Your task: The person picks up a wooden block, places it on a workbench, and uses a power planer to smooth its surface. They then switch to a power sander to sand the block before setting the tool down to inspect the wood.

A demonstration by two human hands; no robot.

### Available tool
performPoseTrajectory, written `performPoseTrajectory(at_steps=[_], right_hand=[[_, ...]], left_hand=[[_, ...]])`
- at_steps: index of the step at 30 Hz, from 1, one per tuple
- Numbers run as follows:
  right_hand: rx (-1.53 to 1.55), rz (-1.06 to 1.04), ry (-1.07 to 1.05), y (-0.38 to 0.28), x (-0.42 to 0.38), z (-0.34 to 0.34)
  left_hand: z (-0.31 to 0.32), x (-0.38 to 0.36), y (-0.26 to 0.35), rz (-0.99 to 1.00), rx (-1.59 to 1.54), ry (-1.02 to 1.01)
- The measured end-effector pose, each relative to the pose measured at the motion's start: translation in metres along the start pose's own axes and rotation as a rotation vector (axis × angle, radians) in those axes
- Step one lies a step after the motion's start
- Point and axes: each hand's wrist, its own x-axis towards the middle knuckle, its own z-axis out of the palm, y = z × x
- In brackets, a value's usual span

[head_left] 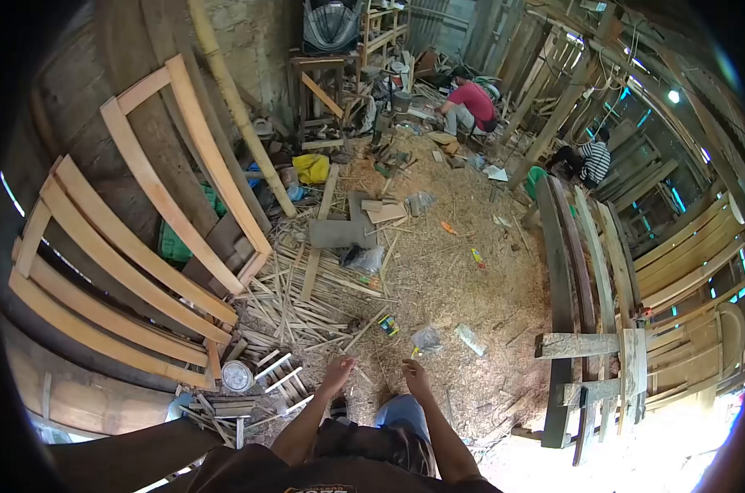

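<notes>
My left hand (337, 375) is held low in front of my body, fingers curled together, and I cannot make out anything in it. To its right, my right hand (416, 376) is raised with bent fingers; whether it grips anything is too small to tell. Just beyond the right hand, a clear plastic bag (426, 338) lies on the sawdust-covered floor (463, 279). A small yellow and dark packet (388, 324) lies between and beyond the hands. Scattered thin wood strips (294, 316) reach toward the left hand.
Wooden frames (154, 185) lean at the left, near a white bucket (237, 375). Long planks (582, 255) and a crosswise board (578, 345) stand at the right. A person in a red shirt (472, 103) crouches at the back; another in stripes (594, 161) is farther right.
</notes>
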Motion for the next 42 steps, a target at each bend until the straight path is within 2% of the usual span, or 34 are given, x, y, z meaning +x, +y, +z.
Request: performPoseTrajectory(at_steps=[2,3,5,7,9,11,12,13,15,16,17,18,19,21,22,24,26,31,33,35,37,39,41,42], right_hand=[[-0.017,-0.083,0.057,-0.005,-0.001,-0.016],[0.062,-0.045,0.008,0.004,0.028,0.015],[0.018,-0.137,0.007,0.029,0.071,-0.012],[0.042,-0.073,-0.015,0.046,0.106,-0.046],[-0.049,-0.147,-0.032,0.064,0.146,-0.07],[0.007,-0.087,-0.067,0.01,0.158,-0.112],[0.031,-0.026,-0.093,-0.013,0.163,-0.136],[0.032,-0.036,-0.096,-0.004,0.18,-0.15],[0.024,-0.202,-0.044,0.007,0.209,-0.176],[0.0,-0.246,-0.042,0.011,0.221,-0.191],[0.004,-0.243,-0.064,0.014,0.233,-0.204],[0.019,-0.259,-0.059,0.016,0.245,-0.217],[0.036,-0.276,-0.05,0.015,0.258,-0.226],[0.056,-0.251,-0.049,0.001,0.279,-0.248],[0.039,-0.237,-0.028,-0.009,0.29,-0.258],[0.021,-0.232,-0.007,-0.026,0.319,-0.272],[0.042,-0.354,0.039,-0.037,0.351,-0.28],[-0.004,-0.321,0.0,-0.096,0.412,-0.303],[0.013,-0.36,0.041,-0.105,0.442,-0.304],[-0.027,-0.394,0.016,-0.118,0.475,-0.307],[-0.022,-0.33,0.033,-0.129,0.516,-0.31],[-0.131,-0.325,0.041,-0.136,0.565,-0.311],[-0.203,-0.479,0.025,-0.133,0.608,-0.306],[-0.221,-0.472,0.01,-0.15,0.626,-0.31]], left_hand=[[0.026,0.012,-0.011,0.091,-0.102,0.076],[-0.008,0.019,0.001,0.038,-0.025,0.115],[0.025,0.043,0.026,0.053,-0.127,0.113],[0.06,0.075,0.031,0.057,-0.063,0.161],[0.084,0.095,0.057,0.036,-0.125,0.224],[0.104,0.12,0.062,0.064,-0.132,0.266],[0.115,0.132,0.064,0.051,-0.084,0.222],[0.132,0.149,0.089,0.05,-0.044,0.179],[0.163,0.177,0.124,0.035,-0.027,0.186],[0.175,0.188,0.133,0.016,-0.108,0.17],[0.182,0.193,0.141,-0.007,-0.185,0.158],[0.201,0.2,0.154,0.062,-0.199,0.274],[0.209,0.204,0.17,0.056,-0.187,0.293],[0.221,0.217,0.202,0.058,0.013,0.271],[0.227,0.226,0.209,0.12,0.044,0.3],[0.224,0.253,0.224,0.135,0.092,0.306],[0.222,0.282,0.231,0.111,0.129,0.345],[0.23,0.344,0.277,0.201,0.133,0.443],[0.231,0.373,0.297,0.277,0.063,0.357],[0.229,0.414,0.309,0.29,0.146,0.38],[0.233,0.464,0.322,0.337,-0.03,0.347],[0.226,0.532,0.337,0.331,-0.059,0.379],[0.223,0.573,0.331,0.258,0.0,0.429],[0.219,0.58,0.365,0.325,0.034,0.405]])
